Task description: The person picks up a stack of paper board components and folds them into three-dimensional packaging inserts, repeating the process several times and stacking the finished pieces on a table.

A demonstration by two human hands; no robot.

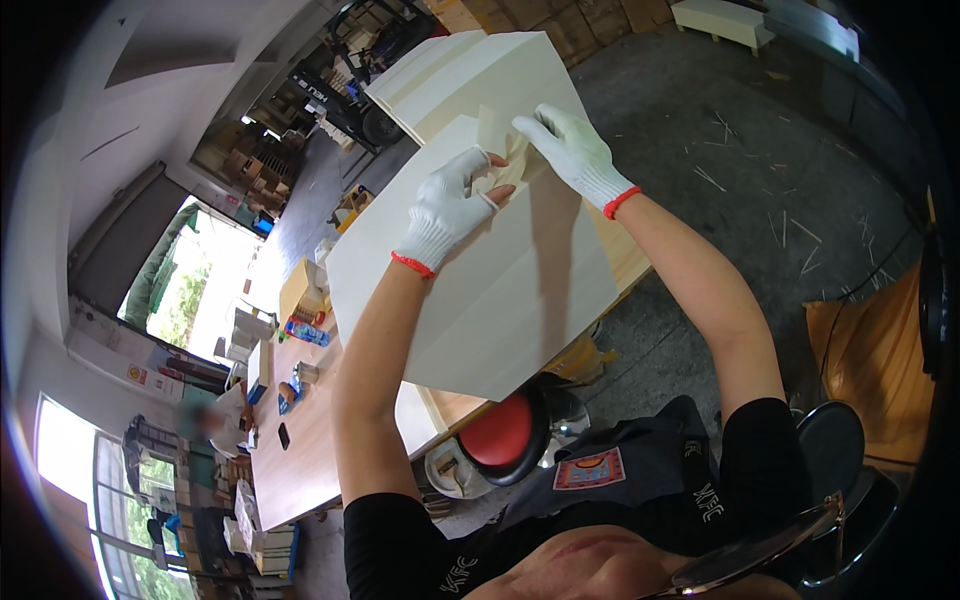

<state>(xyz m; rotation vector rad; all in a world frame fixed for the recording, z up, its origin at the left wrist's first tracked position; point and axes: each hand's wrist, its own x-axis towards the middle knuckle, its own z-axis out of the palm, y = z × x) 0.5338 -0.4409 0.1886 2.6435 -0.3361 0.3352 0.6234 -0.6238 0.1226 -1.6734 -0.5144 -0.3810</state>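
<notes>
My left hand [447, 208], in a white knitted glove with a red cuff and bare thumb and finger tips, is bent around the near end of a thin pale strip [517, 155]. My right hand [572, 152], gloved the same way, has the far side of that strip at its thumb and fingers. The strip looks creased and partly see-through; whether it is tape or veneer I cannot tell. Both hands are over a large pale board [450, 320], which carries a long shadow. Behind it lie further pale boards [530, 75].
A wooden table [300, 470] bears a phone [284, 436], a blue bottle [307, 333] and cartons. A red-seated stool [497, 430] stands close under the board. At the back is a forklift [350, 95]. Thin scraps litter the floor [720, 250]. A person [228, 415] is at the left.
</notes>
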